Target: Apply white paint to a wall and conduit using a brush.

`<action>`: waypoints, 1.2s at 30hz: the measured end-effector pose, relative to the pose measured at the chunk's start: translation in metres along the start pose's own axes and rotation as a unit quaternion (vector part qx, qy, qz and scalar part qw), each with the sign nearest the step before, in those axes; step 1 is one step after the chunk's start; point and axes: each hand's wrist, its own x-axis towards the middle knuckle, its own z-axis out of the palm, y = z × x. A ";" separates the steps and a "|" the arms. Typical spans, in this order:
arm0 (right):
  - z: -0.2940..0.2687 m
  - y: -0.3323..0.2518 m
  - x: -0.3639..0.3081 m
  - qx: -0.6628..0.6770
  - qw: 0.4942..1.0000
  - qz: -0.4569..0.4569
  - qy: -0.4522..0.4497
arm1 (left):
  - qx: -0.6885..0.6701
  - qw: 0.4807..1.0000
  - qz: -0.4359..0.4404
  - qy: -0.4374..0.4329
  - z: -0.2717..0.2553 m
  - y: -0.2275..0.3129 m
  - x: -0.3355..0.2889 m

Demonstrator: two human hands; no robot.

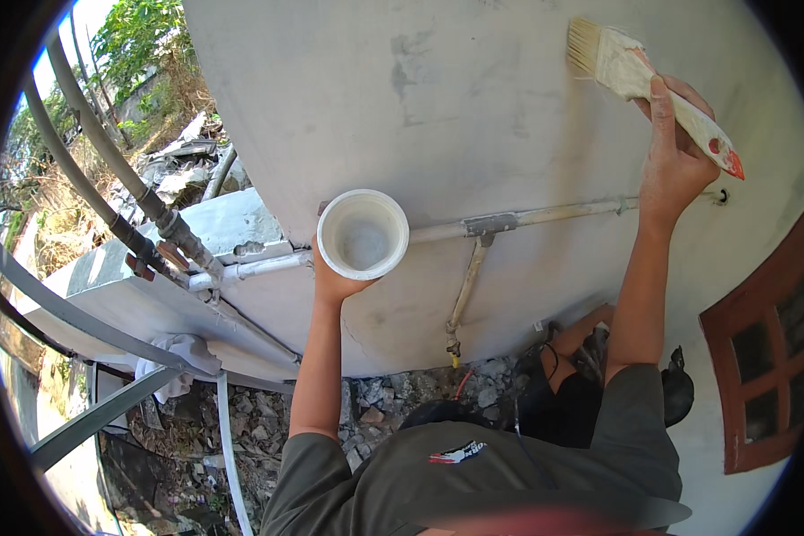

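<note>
Item one: your right hand (674, 152), grip closed around the paint-spattered wooden handle of a flat brush with pale bristles (639, 76), bristles touching the grey rendered wall (473, 98) high up. Item two: your left hand (335, 281), grip cupped under a round white plastic cup (363, 234), held up just before a white-painted pipe (527, 216) along the wall. Item three: red window frame (764, 357), right edge.

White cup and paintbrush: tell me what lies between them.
In the head view, only bare grey wall lies between the white cup in the left hand and the paintbrush in the right hand.
</note>
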 end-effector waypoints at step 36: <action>-0.006 0.004 -0.004 0.056 0.994 -0.071 0.060 | 0.011 0.999 -0.035 0.012 0.021 0.045 0.008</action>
